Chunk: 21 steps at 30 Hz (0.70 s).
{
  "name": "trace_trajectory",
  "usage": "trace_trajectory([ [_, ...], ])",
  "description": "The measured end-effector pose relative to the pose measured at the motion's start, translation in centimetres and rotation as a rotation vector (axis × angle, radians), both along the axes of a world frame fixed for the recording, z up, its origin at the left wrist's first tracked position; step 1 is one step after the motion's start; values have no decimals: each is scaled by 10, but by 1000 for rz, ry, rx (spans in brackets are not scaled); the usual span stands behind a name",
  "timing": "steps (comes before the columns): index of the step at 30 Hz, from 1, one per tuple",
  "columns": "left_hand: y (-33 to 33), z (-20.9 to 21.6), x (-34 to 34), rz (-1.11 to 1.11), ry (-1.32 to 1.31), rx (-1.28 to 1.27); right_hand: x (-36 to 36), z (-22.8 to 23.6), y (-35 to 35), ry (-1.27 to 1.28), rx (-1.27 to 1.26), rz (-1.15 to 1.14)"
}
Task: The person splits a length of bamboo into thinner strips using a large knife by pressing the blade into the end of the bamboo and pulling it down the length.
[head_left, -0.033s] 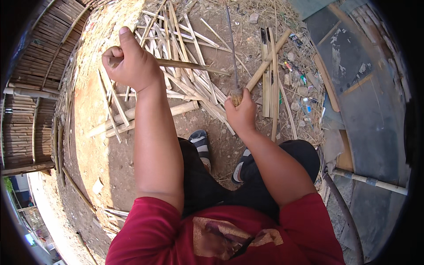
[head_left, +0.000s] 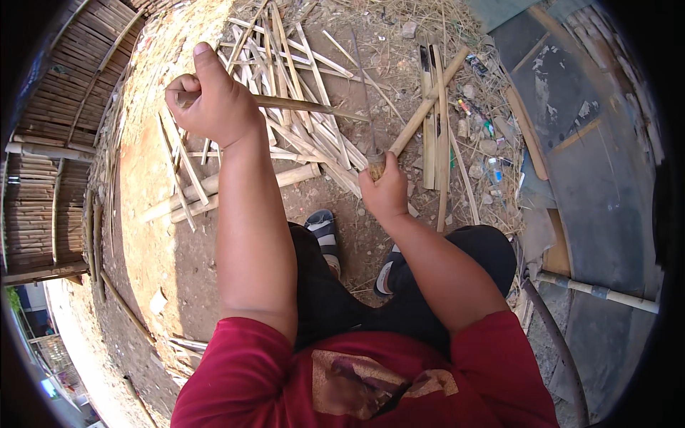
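My left hand [head_left: 212,101] is raised and closed in a fist around one end of a thin bamboo strip [head_left: 314,108], which reaches right toward the blade. My right hand [head_left: 385,191] grips the brown handle of a knife [head_left: 362,100] whose long thin blade, seen edge-on, points away from me. The strip's far end lies close to the blade. Whether they touch is unclear. A round bamboo stick [head_left: 428,103] runs diagonally up from beside my right hand.
Split bamboo strips [head_left: 300,64] lie heaped on the dirt ahead. My sandalled feet [head_left: 325,232] rest below them. A woven bamboo fence [head_left: 50,164] stands at left. Grey sheeting [head_left: 592,178], a white pipe [head_left: 599,291] and small litter [head_left: 489,153] lie at right.
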<state>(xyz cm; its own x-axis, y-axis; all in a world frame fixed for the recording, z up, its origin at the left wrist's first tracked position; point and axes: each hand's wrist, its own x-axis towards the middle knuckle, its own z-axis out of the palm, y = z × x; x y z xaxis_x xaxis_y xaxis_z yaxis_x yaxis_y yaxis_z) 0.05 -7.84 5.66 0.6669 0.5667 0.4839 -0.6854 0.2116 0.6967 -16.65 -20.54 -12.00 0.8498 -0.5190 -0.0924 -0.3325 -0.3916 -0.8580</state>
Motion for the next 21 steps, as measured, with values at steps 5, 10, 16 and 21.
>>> trace_trajectory([
  [5, 5, -1, 9, -35, 13, -68, 1, -37, -18, 240, -71, 5],
  [10, 7, -6, 12, 7, -15, -32, 5, 17, -13, -5, -35, -25],
  [16, -6, 2, 0, -61, 46, -81, -11, 12, -1, 116, 59, 182],
  [21, -13, 9, -9, -103, 46, -130, -5, 19, -12, 137, 327, 133],
])
